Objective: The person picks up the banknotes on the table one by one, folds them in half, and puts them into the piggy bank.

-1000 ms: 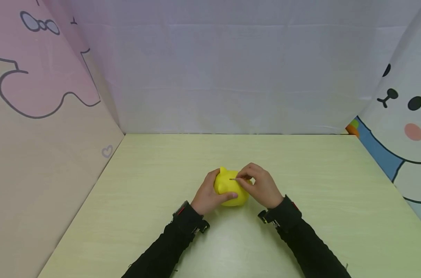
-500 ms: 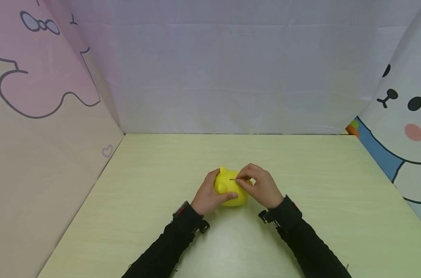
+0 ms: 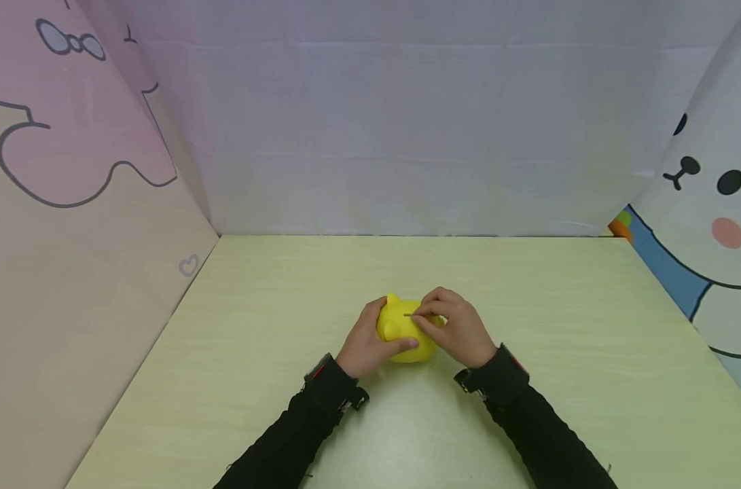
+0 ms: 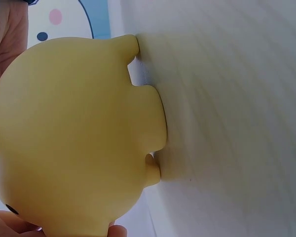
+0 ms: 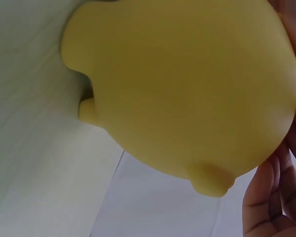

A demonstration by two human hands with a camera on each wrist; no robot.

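A yellow piggy bank (image 3: 399,328) stands on short feet on the table. My left hand (image 3: 365,345) grips its left side, the thumb lying across the near side. Above the bank, the thumb and fingers of my right hand (image 3: 462,331) pinch together at the right end of the narrow dark slot (image 3: 407,315). They seem to hold a small thin piece, mostly hidden by the fingertips. The left wrist view shows the round body of the piggy bank (image 4: 79,118) and a small black eye (image 4: 12,209). In the right wrist view, my right hand (image 5: 274,197) is partly behind the bank.
The pale wooden table (image 3: 284,292) reaches back to a white cloth wall (image 3: 370,136). A pink and beige printed sheet (image 3: 89,272) borders the left side. On the right hangs a sheet with a white bear print (image 3: 700,217).
My right fingertips have shifted very slightly left along the slot. The left hand and the piggy bank have stayed in place.
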